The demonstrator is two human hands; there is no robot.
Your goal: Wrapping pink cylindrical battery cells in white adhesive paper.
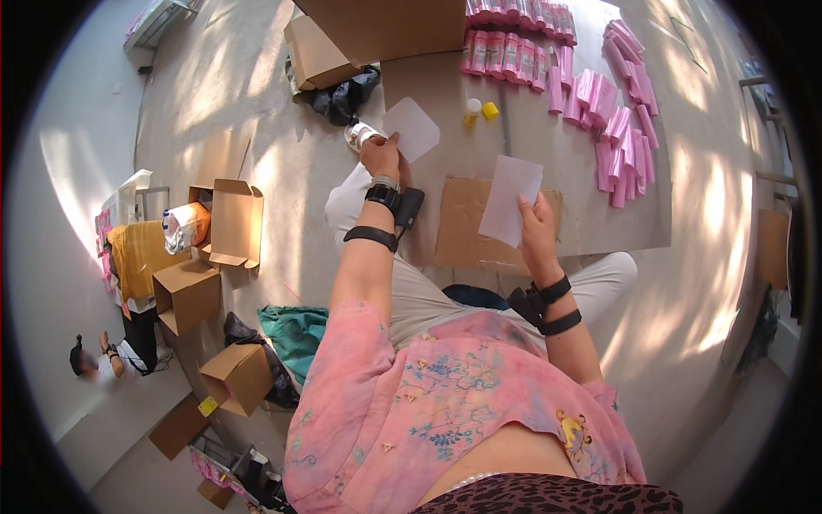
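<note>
I sit on the floor with both arms reaching forward. My left hand [381,160] is closed on the edge of a white sheet [414,127] with rounded corners, held up to its right. A white object with dark marks [363,134] lies right behind that hand; its kind is not clear. In my right hand [538,228], thumb on top, is a second white sheet [512,199], longer and rectangular. It hangs over a flat brown cardboard piece [458,227] before my lap. Beyond stand a small bottle with a white top [472,111] and a yellow cap-like piece [490,110].
Many pink rolls [505,56] stand in rows at the far right, with more lying loose [629,154] on a grey sheet [642,227]. A large carton [394,26] is ahead, a black plastic bag [342,96] beside it. Open cartons [235,223] and another person [120,355] are left.
</note>
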